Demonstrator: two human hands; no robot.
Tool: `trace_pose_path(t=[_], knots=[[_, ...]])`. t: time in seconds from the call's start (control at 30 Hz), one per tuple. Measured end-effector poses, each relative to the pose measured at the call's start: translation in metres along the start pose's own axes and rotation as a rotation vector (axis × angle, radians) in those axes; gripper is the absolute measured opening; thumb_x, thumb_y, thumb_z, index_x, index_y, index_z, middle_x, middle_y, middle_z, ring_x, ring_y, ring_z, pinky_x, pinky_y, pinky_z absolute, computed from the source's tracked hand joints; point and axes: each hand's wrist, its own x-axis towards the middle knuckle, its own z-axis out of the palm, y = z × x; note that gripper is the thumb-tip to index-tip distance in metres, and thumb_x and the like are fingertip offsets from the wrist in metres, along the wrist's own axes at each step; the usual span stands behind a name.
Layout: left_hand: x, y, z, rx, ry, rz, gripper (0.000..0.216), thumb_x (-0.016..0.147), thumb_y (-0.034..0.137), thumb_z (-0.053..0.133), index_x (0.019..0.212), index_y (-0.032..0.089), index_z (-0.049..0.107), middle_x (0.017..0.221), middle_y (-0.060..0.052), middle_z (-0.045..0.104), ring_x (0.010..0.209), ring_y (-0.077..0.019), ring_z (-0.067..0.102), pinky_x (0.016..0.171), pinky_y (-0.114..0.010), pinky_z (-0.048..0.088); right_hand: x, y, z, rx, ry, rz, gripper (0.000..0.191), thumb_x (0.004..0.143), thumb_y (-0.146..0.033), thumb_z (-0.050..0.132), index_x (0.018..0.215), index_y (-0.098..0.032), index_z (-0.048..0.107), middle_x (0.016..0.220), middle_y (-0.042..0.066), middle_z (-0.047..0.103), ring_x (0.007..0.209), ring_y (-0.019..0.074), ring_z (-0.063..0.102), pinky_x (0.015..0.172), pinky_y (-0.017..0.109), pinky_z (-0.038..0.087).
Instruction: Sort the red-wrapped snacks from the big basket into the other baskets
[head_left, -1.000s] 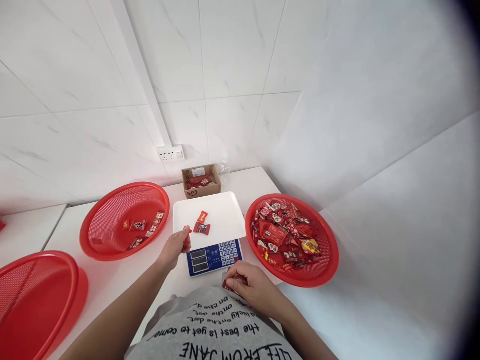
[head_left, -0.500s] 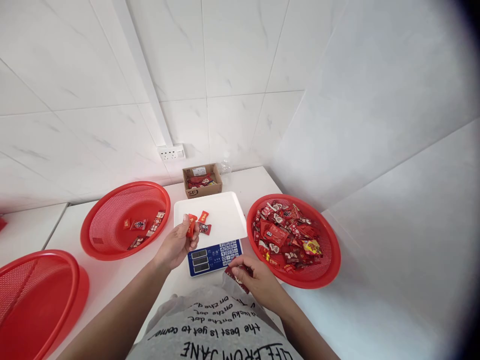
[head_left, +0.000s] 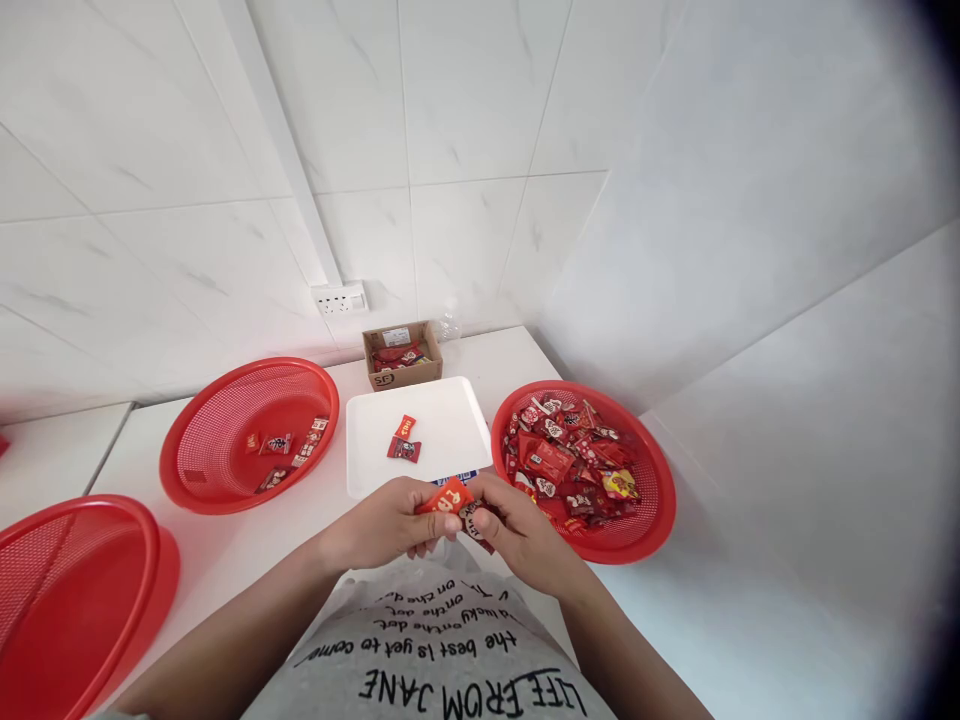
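Close to my body, above the front of the scale, my two hands meet. My left hand (head_left: 386, 522) pinches an orange-red wrapped candy (head_left: 450, 496) with pale lettering. My right hand (head_left: 529, 532) is closed on a dark red candy packet (head_left: 475, 520), partly covered by the fingers. The two wrappers touch or overlap. Beyond the hands lies the white weighing tray (head_left: 367, 420) of the scale, carrying an orange-red candy (head_left: 405, 427) and a darker red candy (head_left: 404, 449). Most of the scale's blue keypad (head_left: 459, 478) is hidden behind my hands.
On the right stands a red mesh basket (head_left: 664, 500) heaped with red candy packets. Another red basket (head_left: 217, 420) on the left holds several candies; a third (head_left: 142, 580) is at lower left. Behind the tray are a small cardboard box (head_left: 405, 375) and clear plastic (head_left: 450, 325).
My left hand has come from the tray back toward my body with the orange-red candy, meeting my right hand. The right hand has risen slightly, still holding its packet.
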Motion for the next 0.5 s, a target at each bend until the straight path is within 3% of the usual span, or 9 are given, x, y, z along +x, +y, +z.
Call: trace_pose_path(t=[0.17,0.5], knots=[[0.002,-0.001,0.004,0.062,-0.008,0.010,0.044,0.077,0.058,0.053,0.063,0.017,0.051,0.052,0.006,0.042,0.048,-0.0079,0.037,0.048,-0.022,0.030,0.002,-0.004,0.003,-0.134,0.049,-0.019,0.042,0.094,-0.047,0.036,0.070,-0.018,0.056,0.067,0.000,0.052,0.066,0.0124,0.046,0.062,0.025,0.038],[0.001,-0.001,0.006,0.056,0.034,0.075,0.043,0.085,0.056,0.041,0.069,0.017,0.053,0.056,0.005,0.043,0.052,-0.0096,0.038,0.052,-0.023,0.032,-0.002,-0.009,-0.012,0.053,-0.024,-0.010,0.042,0.092,-0.049,0.038,0.081,-0.019,0.066,0.078,0.002,0.062,0.073,0.0145,0.055,0.069,0.027,0.043]])
